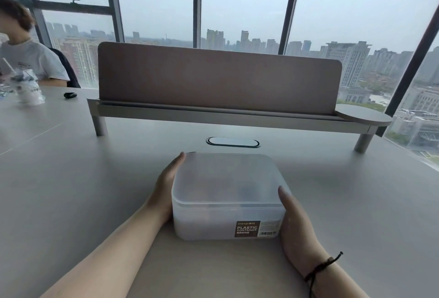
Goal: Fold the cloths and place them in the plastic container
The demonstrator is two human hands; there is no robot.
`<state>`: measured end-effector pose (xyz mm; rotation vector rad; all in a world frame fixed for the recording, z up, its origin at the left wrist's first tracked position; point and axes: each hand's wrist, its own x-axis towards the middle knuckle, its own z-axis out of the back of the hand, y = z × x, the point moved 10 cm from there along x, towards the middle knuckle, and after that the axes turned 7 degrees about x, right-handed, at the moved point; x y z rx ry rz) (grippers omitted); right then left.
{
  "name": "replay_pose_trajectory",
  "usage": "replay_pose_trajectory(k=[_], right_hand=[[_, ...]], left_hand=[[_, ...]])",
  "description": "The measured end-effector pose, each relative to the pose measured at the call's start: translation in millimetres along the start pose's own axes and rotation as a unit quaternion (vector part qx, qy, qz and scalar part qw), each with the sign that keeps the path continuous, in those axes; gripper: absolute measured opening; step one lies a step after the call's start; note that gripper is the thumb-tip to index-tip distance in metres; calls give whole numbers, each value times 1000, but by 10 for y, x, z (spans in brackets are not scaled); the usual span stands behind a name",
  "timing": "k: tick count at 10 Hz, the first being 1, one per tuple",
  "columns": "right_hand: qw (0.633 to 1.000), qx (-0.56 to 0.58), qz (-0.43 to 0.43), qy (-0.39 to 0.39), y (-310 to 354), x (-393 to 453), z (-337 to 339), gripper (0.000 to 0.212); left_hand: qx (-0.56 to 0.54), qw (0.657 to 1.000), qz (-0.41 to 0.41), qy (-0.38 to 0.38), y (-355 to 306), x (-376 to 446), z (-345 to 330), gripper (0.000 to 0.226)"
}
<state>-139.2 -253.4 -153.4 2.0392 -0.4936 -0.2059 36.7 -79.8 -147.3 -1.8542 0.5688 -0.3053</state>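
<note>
A frosted plastic container [228, 193] with its lid on stands on the grey table [95, 190] right in front of me. A brown label reading "PLASTIC CONTAINER" is on its near wall. My left hand [166, 188] lies flat against the container's left side, fingers straight. My right hand [294, 224] presses flat against its right side, a dark cord round the wrist. Dim shapes show through the lid; whether they are cloths I cannot tell. No loose cloth is in view.
A brown desk divider on a raised shelf [218, 79] crosses the table behind the container. An oval cable port [232, 142] sits between them. At the far left sit a person [26, 57], a drink cup [26, 88] and a small black object [70, 95].
</note>
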Motion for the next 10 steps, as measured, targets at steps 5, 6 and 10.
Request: replay_pose_trajectory(k=[5, 6, 10], right_hand=[[990, -113, 77, -30, 174, -90, -68, 80], [989, -115, 83, -41, 189, -104, -72, 81], [971, -154, 133, -124, 435, -310, 70, 88]], left_hand=[[92, 992, -18, -89, -68, -137, 122, 43], [132, 987, 2, -97, -55, -160, 160, 57], [58, 995, -75, -13, -28, -276, 290, 61]])
